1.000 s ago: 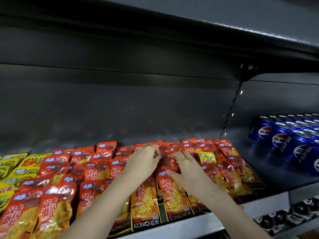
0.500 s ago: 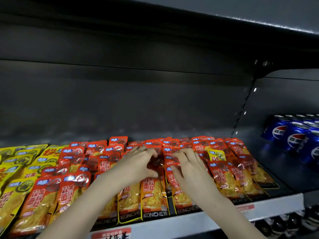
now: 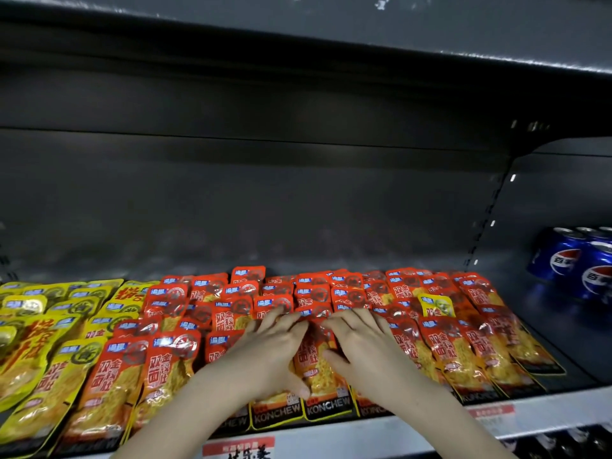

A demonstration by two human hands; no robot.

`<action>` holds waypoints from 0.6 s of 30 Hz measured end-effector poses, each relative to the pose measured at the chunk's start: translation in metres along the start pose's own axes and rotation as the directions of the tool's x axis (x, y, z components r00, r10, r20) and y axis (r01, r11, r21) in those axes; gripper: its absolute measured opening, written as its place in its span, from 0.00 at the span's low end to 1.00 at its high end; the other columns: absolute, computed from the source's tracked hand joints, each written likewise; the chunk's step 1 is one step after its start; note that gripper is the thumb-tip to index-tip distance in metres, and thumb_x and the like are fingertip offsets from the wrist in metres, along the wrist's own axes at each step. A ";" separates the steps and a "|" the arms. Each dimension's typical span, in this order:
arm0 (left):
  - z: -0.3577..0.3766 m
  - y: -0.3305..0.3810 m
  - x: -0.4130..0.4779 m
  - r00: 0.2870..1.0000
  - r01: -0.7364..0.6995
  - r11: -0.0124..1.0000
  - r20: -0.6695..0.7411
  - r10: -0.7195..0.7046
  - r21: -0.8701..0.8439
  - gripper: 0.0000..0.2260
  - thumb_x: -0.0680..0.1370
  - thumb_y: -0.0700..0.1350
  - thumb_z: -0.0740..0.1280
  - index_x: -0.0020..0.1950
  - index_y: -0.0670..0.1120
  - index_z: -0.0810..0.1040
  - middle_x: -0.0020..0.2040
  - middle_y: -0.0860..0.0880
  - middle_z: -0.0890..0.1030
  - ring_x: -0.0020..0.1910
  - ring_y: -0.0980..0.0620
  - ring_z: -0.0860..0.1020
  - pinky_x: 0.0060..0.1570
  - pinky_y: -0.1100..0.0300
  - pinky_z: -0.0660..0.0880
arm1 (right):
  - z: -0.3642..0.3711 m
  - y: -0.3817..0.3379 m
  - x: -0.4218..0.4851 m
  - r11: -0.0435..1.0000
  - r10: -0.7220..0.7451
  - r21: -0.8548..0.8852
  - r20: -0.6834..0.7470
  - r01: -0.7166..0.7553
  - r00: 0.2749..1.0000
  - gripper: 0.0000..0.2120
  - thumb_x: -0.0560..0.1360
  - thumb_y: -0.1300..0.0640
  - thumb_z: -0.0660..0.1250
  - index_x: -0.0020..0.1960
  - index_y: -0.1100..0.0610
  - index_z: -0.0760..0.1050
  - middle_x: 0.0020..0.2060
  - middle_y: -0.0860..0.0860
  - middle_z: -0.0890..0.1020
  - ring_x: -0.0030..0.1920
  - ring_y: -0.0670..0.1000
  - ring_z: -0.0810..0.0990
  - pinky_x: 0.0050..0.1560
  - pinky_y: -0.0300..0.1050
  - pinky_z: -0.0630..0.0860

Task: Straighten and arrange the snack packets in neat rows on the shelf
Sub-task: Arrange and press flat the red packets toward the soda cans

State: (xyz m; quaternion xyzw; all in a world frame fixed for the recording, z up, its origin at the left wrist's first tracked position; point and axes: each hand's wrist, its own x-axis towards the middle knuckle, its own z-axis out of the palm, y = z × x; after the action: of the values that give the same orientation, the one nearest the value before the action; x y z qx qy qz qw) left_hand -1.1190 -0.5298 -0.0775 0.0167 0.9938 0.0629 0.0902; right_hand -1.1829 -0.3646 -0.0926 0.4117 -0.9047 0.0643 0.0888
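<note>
Centrally, left hand (image 3: 275, 352), right hand (image 3: 362, 347) lie flat, fingers spread, pressing glossy crinkled red packets (image 3: 314, 361).

Red-orange packets (image 3: 165, 369) with black bottom bands, yellow packets (image 3: 43, 369) left, blue cans (image 3: 563, 256) right, dark grey shelf (image 3: 546, 303).

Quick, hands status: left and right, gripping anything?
Left hand: open, fingers laid on the red snack packets.
Right hand: open, pressing the same packets.
</note>
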 end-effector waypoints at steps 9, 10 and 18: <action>0.002 -0.001 0.003 0.999 -0.018 1.000 -0.049 0.018 -0.008 0.43 0.69 0.62 0.69 0.77 0.51 0.50 0.77 0.54 0.52 0.76 0.52 0.43 0.72 0.43 0.46 | -0.006 -0.001 0.011 0.999 0.009 0.045 0.007 -0.009 1.000 0.21 0.81 0.47 0.53 0.72 0.50 0.62 0.67 0.45 0.67 0.69 0.48 0.59 0.70 0.48 0.56; 0.002 -0.001 0.004 0.998 -0.019 1.000 -0.058 0.018 -0.005 0.43 0.69 0.62 0.69 0.76 0.51 0.51 0.77 0.54 0.54 0.76 0.52 0.44 0.72 0.43 0.46 | -0.006 0.000 0.017 0.999 0.012 0.049 -0.027 -0.010 1.000 0.19 0.81 0.51 0.53 0.71 0.51 0.64 0.67 0.46 0.69 0.68 0.49 0.61 0.69 0.48 0.59; 0.003 -0.002 0.010 0.995 -0.019 0.999 -0.097 0.022 0.030 0.38 0.73 0.62 0.65 0.76 0.50 0.52 0.74 0.54 0.58 0.75 0.50 0.47 0.70 0.42 0.51 | -0.006 0.002 0.076 0.999 0.040 -0.011 0.016 -0.040 0.999 0.12 0.77 0.55 0.64 0.59 0.55 0.75 0.58 0.54 0.77 0.61 0.57 0.72 0.61 0.49 0.68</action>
State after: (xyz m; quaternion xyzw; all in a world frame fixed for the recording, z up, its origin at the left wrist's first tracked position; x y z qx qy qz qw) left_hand -1.1285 -0.5309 -0.0826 0.0250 0.9976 0.0503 0.0406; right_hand -1.2329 -0.4174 -0.0703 0.3935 -0.9138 0.0581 0.0822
